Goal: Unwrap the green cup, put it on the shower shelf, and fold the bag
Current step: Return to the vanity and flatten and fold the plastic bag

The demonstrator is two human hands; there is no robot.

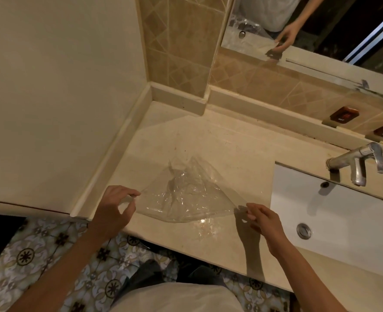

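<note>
Clear plastic bag (187,197) spans between both hands, held just above the countertop (231,145) — long axis runs left to right, fingertip to fingertip. Left hand (115,207) pinches the left corner between thumb and forefinger, other fingers loosely curled; right hand (261,218) pinches the right corner likewise. Both equally near. Judgement: fold step, bringing one corner across to the other. Green cup and shower shelf not in view — placement cannot be confirmed. Bag's far edges hard to trace against the stone.
</note>
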